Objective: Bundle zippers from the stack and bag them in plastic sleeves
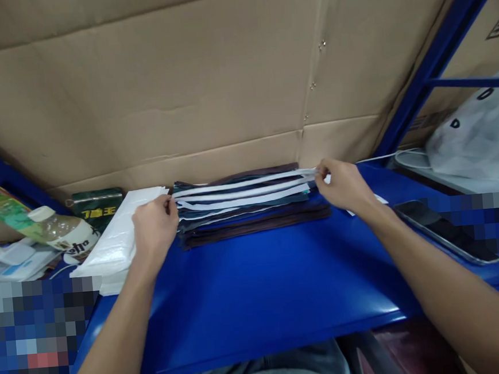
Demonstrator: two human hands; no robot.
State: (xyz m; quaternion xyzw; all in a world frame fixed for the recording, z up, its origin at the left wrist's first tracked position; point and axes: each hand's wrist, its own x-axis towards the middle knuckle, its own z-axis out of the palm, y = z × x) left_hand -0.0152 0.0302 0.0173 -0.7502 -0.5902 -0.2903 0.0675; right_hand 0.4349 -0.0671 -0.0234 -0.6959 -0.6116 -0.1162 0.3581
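Dark brown and dark green strips [256,223], long and narrow like tape or zippers, lie side by side in a low pile on the blue table. Across the top of the pile run several white strips [249,183]. My left hand [156,222] pinches the left end of a white strip with thumb and forefinger. At the pile's other end, my right hand [339,183] is closed round the right end of the white strip. The strip stretches nearly straight between both hands. My fingers hide its very ends.
White padded envelopes [119,237] are stacked at left, beside a bottle [65,230] and a dark green pouch [98,207]. A phone [445,229] lies at right, a white plastic bag [478,128] behind it. Cardboard [173,89] walls the back; blue posts [422,75] stand at the sides.
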